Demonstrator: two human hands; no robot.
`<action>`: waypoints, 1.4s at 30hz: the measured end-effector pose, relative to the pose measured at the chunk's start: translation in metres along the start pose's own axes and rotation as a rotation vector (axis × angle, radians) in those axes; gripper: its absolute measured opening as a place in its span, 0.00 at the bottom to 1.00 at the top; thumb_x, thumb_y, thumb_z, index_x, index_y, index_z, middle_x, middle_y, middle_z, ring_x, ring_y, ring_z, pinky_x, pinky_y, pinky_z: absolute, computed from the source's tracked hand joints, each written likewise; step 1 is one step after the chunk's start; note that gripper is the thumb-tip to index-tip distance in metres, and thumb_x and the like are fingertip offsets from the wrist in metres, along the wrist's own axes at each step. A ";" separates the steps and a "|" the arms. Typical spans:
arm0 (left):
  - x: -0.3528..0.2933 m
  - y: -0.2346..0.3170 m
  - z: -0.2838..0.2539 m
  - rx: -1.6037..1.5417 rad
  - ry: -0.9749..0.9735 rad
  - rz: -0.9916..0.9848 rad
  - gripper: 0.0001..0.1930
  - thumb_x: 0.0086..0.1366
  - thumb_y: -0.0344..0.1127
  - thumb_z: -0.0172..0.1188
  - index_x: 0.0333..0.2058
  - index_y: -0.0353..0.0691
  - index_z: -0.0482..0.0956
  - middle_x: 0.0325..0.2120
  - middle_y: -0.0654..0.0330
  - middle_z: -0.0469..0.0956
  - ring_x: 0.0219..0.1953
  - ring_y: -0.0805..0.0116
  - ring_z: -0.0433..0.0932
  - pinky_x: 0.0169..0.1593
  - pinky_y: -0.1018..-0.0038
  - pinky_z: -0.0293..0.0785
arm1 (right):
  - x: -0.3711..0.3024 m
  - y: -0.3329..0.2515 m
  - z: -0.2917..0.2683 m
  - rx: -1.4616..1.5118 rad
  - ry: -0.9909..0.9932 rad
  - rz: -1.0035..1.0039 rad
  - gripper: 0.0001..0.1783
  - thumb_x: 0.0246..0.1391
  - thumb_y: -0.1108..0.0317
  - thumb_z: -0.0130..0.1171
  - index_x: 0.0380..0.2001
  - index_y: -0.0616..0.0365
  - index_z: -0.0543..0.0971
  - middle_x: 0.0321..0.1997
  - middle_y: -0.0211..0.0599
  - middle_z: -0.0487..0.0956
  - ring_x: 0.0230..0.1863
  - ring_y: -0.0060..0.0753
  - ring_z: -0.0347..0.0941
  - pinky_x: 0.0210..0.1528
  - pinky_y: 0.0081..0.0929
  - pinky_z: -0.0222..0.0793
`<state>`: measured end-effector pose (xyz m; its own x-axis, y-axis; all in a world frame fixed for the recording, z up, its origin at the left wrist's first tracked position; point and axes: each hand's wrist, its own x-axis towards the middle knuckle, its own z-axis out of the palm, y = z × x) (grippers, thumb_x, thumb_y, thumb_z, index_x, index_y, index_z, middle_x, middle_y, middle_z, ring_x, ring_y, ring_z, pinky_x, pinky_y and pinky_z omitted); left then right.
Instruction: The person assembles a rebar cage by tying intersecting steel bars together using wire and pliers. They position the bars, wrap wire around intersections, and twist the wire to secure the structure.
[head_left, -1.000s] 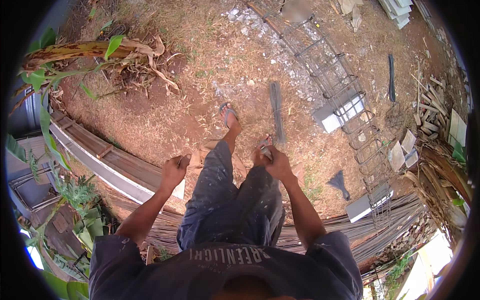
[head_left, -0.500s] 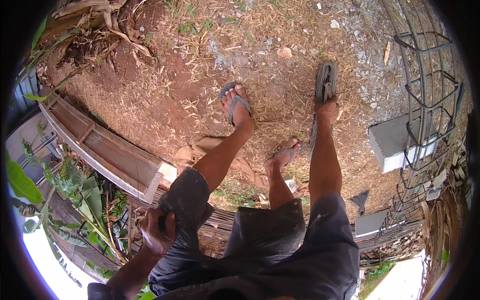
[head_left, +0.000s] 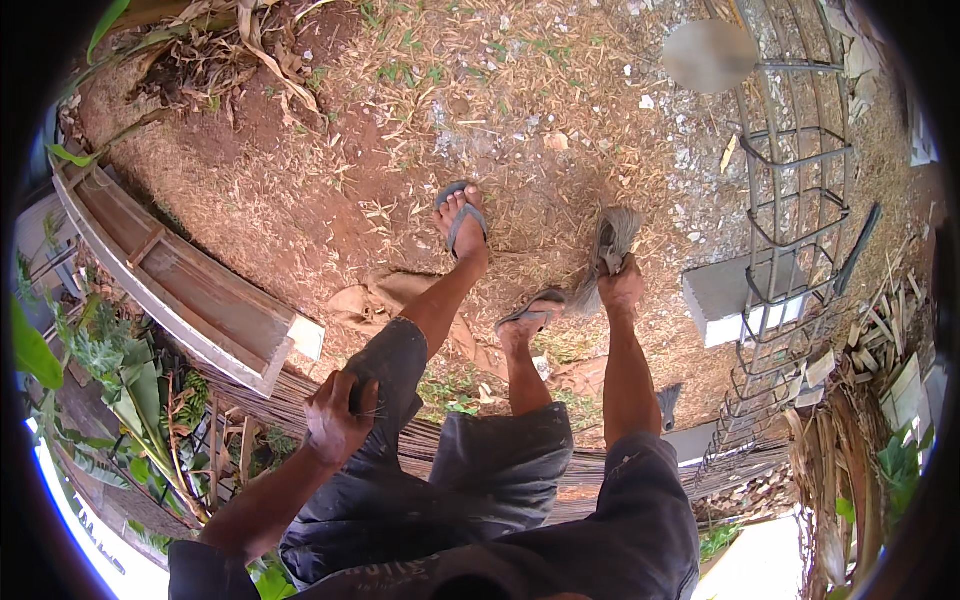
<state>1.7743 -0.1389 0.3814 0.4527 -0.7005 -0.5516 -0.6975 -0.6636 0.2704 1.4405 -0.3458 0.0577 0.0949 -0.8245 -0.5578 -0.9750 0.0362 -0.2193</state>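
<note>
My right hand [head_left: 622,288] is closed around a bundle of thin grey wires [head_left: 615,228], held out ahead of me above the ground. The wires fan loosely past my fist. My left hand [head_left: 338,422] rests by my left knee, fingers curled around a dark object [head_left: 363,397] whose kind I cannot make out. A second small bunch of dark wires [head_left: 669,404] lies on the ground beyond my right forearm. My feet, in grey flip-flops [head_left: 468,222], stand on the soil.
To the right stand a long rebar cage [head_left: 778,150] and a grey-white block [head_left: 735,298]. A long wooden trough-like form [head_left: 180,280] runs along the left. Many thin rods [head_left: 405,440] lie behind my legs. Dry straw and chips cover the red soil.
My right hand has drawn back toward me with the wire bundle, whose strands now spread wider. My left hand has shifted slightly right and forward. The whole view has also shifted.
</note>
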 end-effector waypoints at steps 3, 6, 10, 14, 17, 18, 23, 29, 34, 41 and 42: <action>0.003 -0.004 0.004 -0.014 -0.010 0.021 0.11 0.59 0.38 0.63 0.27 0.41 0.69 0.20 0.55 0.73 0.18 0.54 0.75 0.19 0.63 0.71 | -0.032 -0.020 -0.026 0.107 0.161 -0.260 0.18 0.40 0.62 0.66 0.32 0.58 0.72 0.32 0.50 0.76 0.37 0.58 0.72 0.39 0.50 0.67; 0.007 -0.003 0.011 -0.030 -0.008 -0.002 0.11 0.60 0.40 0.61 0.27 0.43 0.70 0.22 0.56 0.75 0.19 0.55 0.77 0.19 0.63 0.72 | -0.051 -0.054 -0.066 0.062 0.122 -0.358 0.16 0.41 0.64 0.65 0.30 0.59 0.71 0.29 0.48 0.74 0.35 0.58 0.70 0.39 0.49 0.65; 0.028 0.010 -0.014 -0.063 -0.027 -0.063 0.11 0.63 0.44 0.56 0.32 0.42 0.71 0.26 0.52 0.78 0.24 0.51 0.79 0.25 0.58 0.75 | -0.065 -0.116 -0.125 0.141 0.167 -0.493 0.13 0.39 0.68 0.63 0.27 0.59 0.71 0.28 0.46 0.72 0.33 0.56 0.69 0.36 0.46 0.63; 0.055 0.015 -0.024 -0.118 -0.160 -0.183 0.15 0.65 0.48 0.50 0.40 0.41 0.71 0.34 0.47 0.79 0.33 0.45 0.80 0.35 0.52 0.75 | -0.084 -0.197 -0.230 0.179 0.153 -0.596 0.17 0.28 0.71 0.65 0.28 0.59 0.72 0.28 0.45 0.71 0.32 0.54 0.69 0.35 0.45 0.63; 0.060 0.022 -0.043 -0.101 -0.135 -0.204 0.20 0.66 0.50 0.48 0.47 0.43 0.72 0.39 0.47 0.78 0.40 0.46 0.79 0.42 0.51 0.74 | -0.091 -0.250 -0.297 0.203 0.208 -0.701 0.20 0.25 0.71 0.65 0.28 0.59 0.72 0.28 0.45 0.71 0.32 0.54 0.69 0.35 0.45 0.63; 0.051 0.021 -0.047 -0.042 -0.082 -0.203 0.22 0.66 0.52 0.48 0.51 0.44 0.73 0.41 0.48 0.79 0.42 0.47 0.79 0.43 0.53 0.74 | -0.091 -0.273 -0.318 0.233 0.209 -0.747 0.21 0.24 0.71 0.65 0.28 0.59 0.72 0.28 0.45 0.71 0.32 0.54 0.68 0.35 0.45 0.63; 0.043 0.034 -0.150 -0.204 -0.237 -0.391 0.21 0.60 0.51 0.53 0.42 0.41 0.79 0.38 0.46 0.80 0.41 0.46 0.79 0.46 0.52 0.74 | -0.103 -0.370 -0.415 0.504 0.270 -0.751 0.19 0.27 0.71 0.66 0.29 0.58 0.74 0.27 0.42 0.72 0.29 0.51 0.69 0.32 0.41 0.64; 0.034 0.012 -0.225 -0.227 -0.124 -0.550 0.18 0.58 0.48 0.54 0.34 0.39 0.82 0.34 0.45 0.81 0.39 0.45 0.80 0.46 0.51 0.73 | -0.060 -0.475 -0.429 0.804 0.193 -0.829 0.20 0.30 0.70 0.67 0.33 0.59 0.77 0.31 0.43 0.75 0.31 0.47 0.72 0.35 0.38 0.67; 0.043 -0.006 -0.218 -0.127 0.001 -0.564 0.15 0.61 0.43 0.51 0.34 0.37 0.80 0.34 0.46 0.80 0.36 0.46 0.81 0.38 0.56 0.77 | -0.044 -0.580 -0.457 0.712 0.090 -0.968 0.19 0.33 0.75 0.62 0.36 0.62 0.77 0.32 0.44 0.76 0.33 0.46 0.73 0.38 0.37 0.69; 0.073 0.016 -0.215 -0.193 0.153 -0.160 0.10 0.60 0.41 0.52 0.29 0.40 0.73 0.27 0.47 0.77 0.33 0.48 0.78 0.32 0.56 0.75 | -0.028 -0.699 -0.478 0.803 -0.034 -1.176 0.13 0.40 0.78 0.59 0.34 0.62 0.78 0.30 0.46 0.76 0.31 0.45 0.74 0.35 0.36 0.70; 0.073 0.023 -0.209 -0.169 0.279 -0.214 0.11 0.61 0.40 0.51 0.27 0.38 0.71 0.25 0.47 0.75 0.31 0.46 0.76 0.32 0.56 0.72 | -0.029 -0.719 -0.486 0.806 -0.037 -1.199 0.14 0.40 0.80 0.57 0.35 0.63 0.78 0.32 0.47 0.77 0.33 0.48 0.75 0.37 0.37 0.71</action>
<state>1.9067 -0.2602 0.5122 0.7278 -0.5705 -0.3805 -0.4801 -0.8201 0.3113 2.0409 -0.6225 0.6202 0.7763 -0.5719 0.2651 0.0690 -0.3408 -0.9376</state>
